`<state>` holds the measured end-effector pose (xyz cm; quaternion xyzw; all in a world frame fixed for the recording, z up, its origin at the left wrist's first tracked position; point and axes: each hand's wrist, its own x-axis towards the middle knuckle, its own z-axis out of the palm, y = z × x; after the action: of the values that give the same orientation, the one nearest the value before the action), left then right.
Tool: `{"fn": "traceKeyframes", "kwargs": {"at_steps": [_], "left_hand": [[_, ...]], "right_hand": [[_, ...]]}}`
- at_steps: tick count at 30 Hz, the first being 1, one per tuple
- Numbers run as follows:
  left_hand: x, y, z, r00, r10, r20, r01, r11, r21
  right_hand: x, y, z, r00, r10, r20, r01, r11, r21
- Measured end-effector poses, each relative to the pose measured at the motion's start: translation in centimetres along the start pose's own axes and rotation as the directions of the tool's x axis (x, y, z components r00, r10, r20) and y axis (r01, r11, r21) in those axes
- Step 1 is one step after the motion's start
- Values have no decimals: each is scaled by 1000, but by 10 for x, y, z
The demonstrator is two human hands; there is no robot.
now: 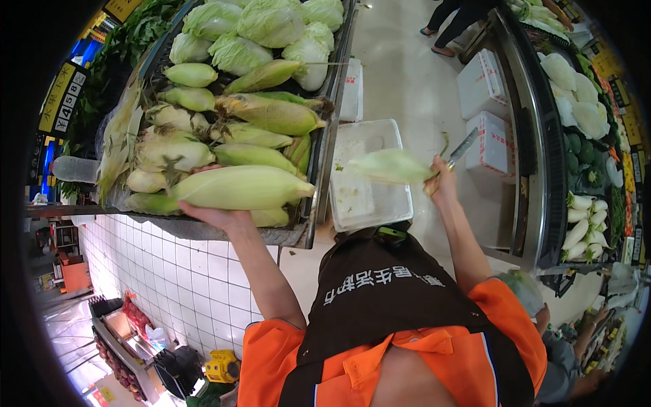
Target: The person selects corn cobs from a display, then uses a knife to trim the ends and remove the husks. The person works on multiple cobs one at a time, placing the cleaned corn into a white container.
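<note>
My left hand [216, 213] holds a large pale green ear of corn in its husk [244, 187], over the front of the vegetable stand, its fingers around the left part of the ear. On the right, my right hand [442, 180] grips a knife [463, 147], its blade pointing up and right. A blurred pale green husk piece or ear [391, 165] extends left from the same hand, above a white plastic bin [371, 203]; which of the two it is, I cannot tell. More husked-in corn ears [274, 113] lie on the stand behind my left hand.
Cabbages [269, 23] fill the back of the stand. White foam boxes [488, 140] stand under the right-hand stand, which bears white radishes [585, 229] and other vegetables. A clear plastic bottle [76, 169] lies at the far left. Other people stand at the top and lower right.
</note>
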<state>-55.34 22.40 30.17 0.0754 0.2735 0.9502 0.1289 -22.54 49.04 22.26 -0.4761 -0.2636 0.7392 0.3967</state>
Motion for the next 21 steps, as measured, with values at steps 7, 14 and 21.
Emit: {"fn": "traceKeyframes", "kwargs": {"at_steps": [7,14,21], "left_hand": [[9,46,-14,912,-75,404,253,877,-409],[-52,-30,36,959,-280,50,282,917,-283],[-127,-86,41,778,-628,-21,624,767,148]], "right_hand": [[84,78,14,974,-204,99,204,595,-777],[-26,53,149,791,138,596,381,651,-656],[-88,5,172,615,295,731,415,667,-619]]}}
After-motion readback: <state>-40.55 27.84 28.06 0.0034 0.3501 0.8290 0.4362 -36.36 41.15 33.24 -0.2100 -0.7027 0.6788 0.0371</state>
